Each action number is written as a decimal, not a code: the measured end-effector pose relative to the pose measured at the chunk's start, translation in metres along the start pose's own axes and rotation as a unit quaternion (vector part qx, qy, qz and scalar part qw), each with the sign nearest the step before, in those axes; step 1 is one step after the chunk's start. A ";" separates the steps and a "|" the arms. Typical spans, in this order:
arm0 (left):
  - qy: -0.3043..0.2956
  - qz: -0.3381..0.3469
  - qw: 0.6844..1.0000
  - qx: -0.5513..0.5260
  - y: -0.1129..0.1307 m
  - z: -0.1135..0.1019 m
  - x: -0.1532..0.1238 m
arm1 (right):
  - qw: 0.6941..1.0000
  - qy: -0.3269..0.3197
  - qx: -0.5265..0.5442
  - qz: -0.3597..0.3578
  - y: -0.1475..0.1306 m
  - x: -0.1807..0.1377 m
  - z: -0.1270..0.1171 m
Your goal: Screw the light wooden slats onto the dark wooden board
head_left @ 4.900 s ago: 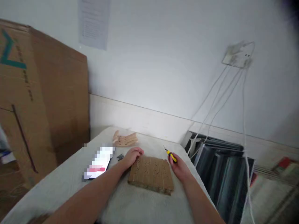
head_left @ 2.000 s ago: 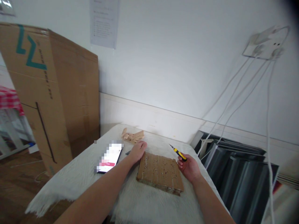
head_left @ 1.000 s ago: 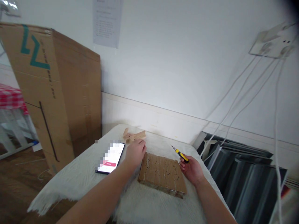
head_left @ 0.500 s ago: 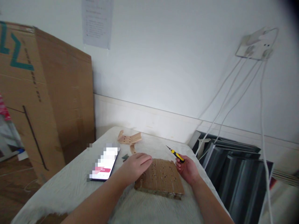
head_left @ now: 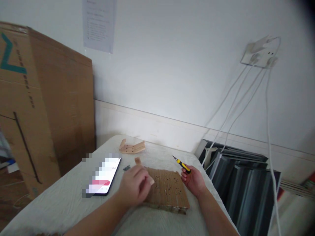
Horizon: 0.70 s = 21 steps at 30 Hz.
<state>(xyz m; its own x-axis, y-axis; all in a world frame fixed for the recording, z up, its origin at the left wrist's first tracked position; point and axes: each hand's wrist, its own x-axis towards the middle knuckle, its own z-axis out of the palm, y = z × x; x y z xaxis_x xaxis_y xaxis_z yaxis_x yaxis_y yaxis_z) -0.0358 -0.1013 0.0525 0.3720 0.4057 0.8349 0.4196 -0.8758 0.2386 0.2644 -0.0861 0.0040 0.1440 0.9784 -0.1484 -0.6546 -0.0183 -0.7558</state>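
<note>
My left hand [head_left: 136,185] is closed around a small light wooden piece [head_left: 137,161]. One end of it sticks up behind my knuckles, a pale end shows by the fingertips, and my fingers hide the middle. Just right of this hand lies a thick corrugated cardboard block [head_left: 169,188], its top dotted with small dark holes. In my right hand [head_left: 195,180], beside the block's right edge, is a yellow and black screwdriver [head_left: 183,165], its tip pointing up and left. Several dark screws [head_left: 126,168] lie behind my left hand. Farther back rests a bent wooden part with holes [head_left: 133,149].
A phone with a lit screen [head_left: 105,175] lies on the white cloth-covered table [head_left: 73,200], left of my left hand. A tall cardboard box [head_left: 66,108] stands at the left. Dark grey panels [head_left: 243,186] lean at the right, below white cables hanging from a wall socket [head_left: 258,55].
My left hand has drawn back from the cardboard block and curled closed; the small wooden piece has moved away from the bent part. The right hand keeps its grip. The view has shifted slightly.
</note>
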 end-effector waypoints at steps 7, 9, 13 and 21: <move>-0.237 -0.133 0.961 0.047 -0.025 0.004 0.007 | 1.000 -0.002 0.003 0.005 0.000 0.000 -0.001; -0.253 -0.122 0.960 0.018 -0.027 0.009 0.004 | 1.000 -0.002 0.004 0.008 0.000 -0.001 -0.001; -0.256 -0.130 0.958 -0.020 -0.030 0.013 0.000 | 1.000 -0.001 0.003 0.011 -0.001 -0.001 0.000; -0.257 -0.140 0.955 0.043 -0.039 -0.004 0.001 | 1.000 0.010 -0.005 0.011 -0.001 -0.002 0.003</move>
<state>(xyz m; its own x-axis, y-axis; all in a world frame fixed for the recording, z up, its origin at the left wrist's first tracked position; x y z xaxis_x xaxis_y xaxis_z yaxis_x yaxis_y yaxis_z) -0.0552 -0.0680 0.0464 0.5844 0.7144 0.3849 0.6199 -0.6991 0.3564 0.2628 -0.0878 0.0070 0.1438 0.9736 -0.1772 -0.6500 -0.0421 -0.7588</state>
